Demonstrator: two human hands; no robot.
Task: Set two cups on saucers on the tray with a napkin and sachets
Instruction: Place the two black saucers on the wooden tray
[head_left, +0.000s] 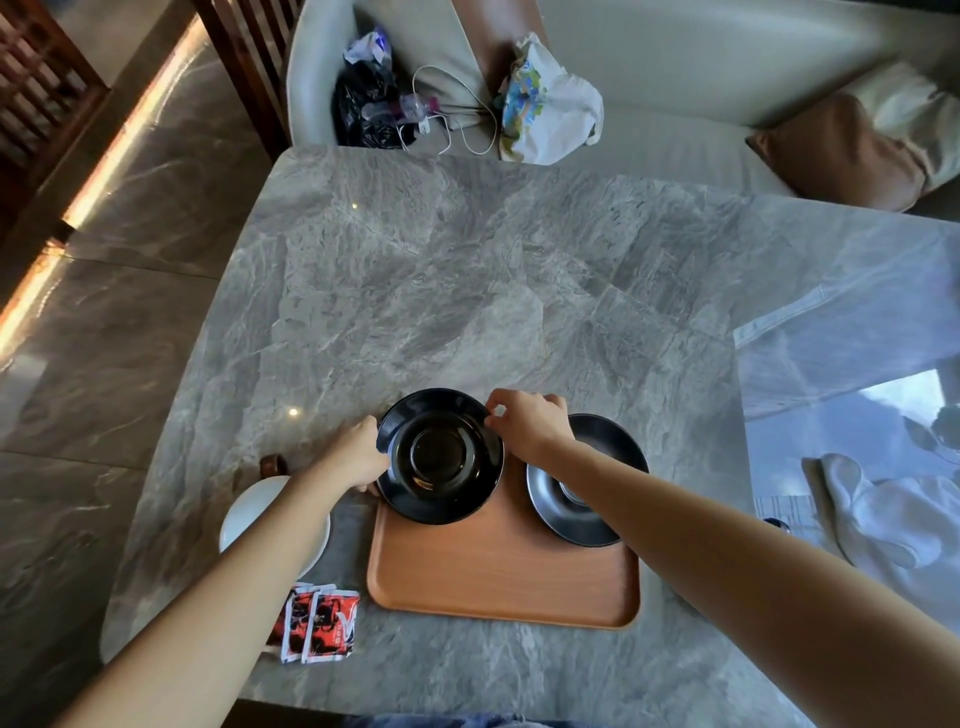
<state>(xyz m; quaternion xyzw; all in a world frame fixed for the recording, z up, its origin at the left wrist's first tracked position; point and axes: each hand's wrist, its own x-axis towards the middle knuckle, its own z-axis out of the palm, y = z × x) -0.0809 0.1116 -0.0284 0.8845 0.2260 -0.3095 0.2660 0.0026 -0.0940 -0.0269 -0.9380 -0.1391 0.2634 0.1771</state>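
A black saucer (439, 457) sits over the far left corner of the wooden tray (498, 571). My left hand (358, 454) grips its left rim and my right hand (530, 423) pinches its right rim. A second black saucer (582, 483) lies on the tray's far right corner, partly under my right forearm. Red and white sachets (322, 626) lie on the table left of the tray. A white cup (249, 514) stands left of the tray, half hidden by my left forearm. A white napkin (878, 514) lies at the right.
The grey marble table (467, 291) stretches away beyond the tray. A small brown object (272, 464) sits behind the white cup. Bags and a cable lie on the pale sofa (675, 104) past the far edge. The table's left edge drops to the floor.
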